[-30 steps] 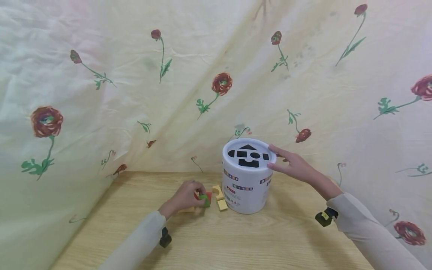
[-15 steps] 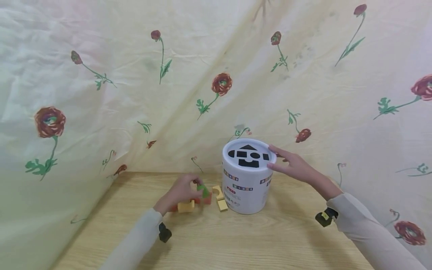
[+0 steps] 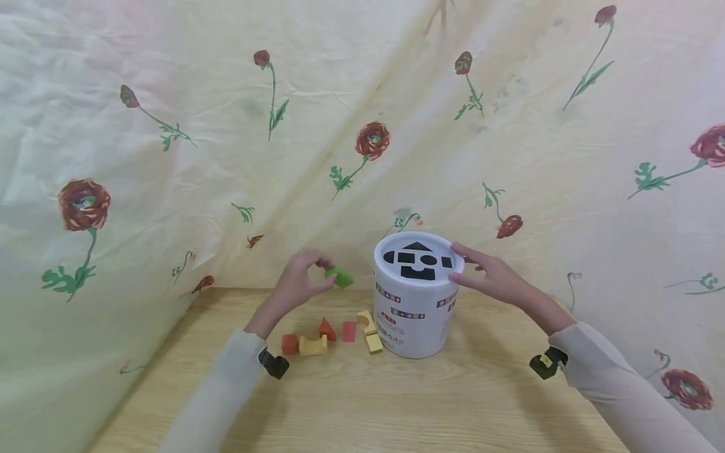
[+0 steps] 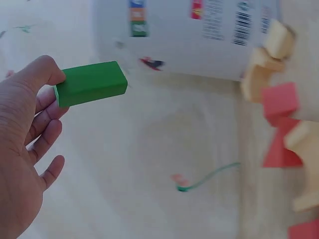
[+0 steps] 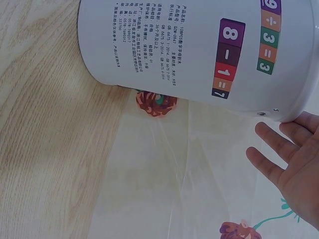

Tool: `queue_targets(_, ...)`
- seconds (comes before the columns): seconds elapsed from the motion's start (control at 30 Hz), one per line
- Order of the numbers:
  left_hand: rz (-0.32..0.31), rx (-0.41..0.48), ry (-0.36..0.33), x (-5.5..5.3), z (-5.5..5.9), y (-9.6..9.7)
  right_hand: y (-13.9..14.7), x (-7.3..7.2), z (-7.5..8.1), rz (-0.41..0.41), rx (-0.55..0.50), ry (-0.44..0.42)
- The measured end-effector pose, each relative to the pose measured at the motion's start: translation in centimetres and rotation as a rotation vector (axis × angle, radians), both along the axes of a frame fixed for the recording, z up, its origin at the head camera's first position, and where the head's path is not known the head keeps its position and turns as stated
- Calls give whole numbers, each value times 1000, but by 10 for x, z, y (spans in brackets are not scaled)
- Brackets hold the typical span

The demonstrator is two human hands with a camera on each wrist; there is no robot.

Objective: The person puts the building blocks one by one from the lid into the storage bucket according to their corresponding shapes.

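Note:
A long green block [image 3: 339, 277] is raised above the table, left of a white bucket [image 3: 413, 327]. My left hand [image 3: 293, 284] pinches one end of it between thumb and fingertips; the left wrist view shows the green block [image 4: 92, 83] jutting out past them, the other fingers loosely bent. The bucket stands upright, its lid [image 3: 391, 270] cut with several black shaped holes. My right hand [image 3: 498, 281] rests thumb and a finger on the lid's right rim, and in the right wrist view that hand's [image 5: 299, 164] fingers are extended at the bucket's edge.
On the wooden table [image 3: 362, 402], left of the bucket, lie a red cube [image 3: 289, 343], a yellow arch [image 3: 313, 346], a red triangular block [image 3: 326, 329], a red flat block [image 3: 348, 331], another yellow arch [image 3: 370, 323] and a yellow square block [image 3: 374, 343]. Flowered cloth [image 3: 317, 176] hangs behind.
My left hand has lifted the green block up from among the other blocks, uncovering the red and yellow ones beneath it. The right hand and bucket have stayed in place.

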State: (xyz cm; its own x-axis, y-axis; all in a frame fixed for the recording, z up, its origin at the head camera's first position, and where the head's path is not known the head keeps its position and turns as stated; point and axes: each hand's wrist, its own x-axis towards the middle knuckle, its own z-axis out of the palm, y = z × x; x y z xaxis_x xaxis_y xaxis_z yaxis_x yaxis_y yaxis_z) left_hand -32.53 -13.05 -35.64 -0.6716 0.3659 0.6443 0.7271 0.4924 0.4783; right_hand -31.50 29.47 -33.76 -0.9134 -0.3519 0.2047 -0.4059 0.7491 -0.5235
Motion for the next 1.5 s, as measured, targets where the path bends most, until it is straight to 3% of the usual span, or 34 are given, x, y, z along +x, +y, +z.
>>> queue_targets(0.23,2,2,53,-4,28,14,2,0,1,-1,-5,-2)
queue_targets(0.73,-30,-31,86,-5,68,66,4,2,-1,2,-13,3)
queue_targets(1.17,-67,-180,142,-4,73,122,3,2,-1,-1,-22,-4)
queue_targets(1.5,-87,-221,180,-10,73,146,1,4,0,27,-43,9)
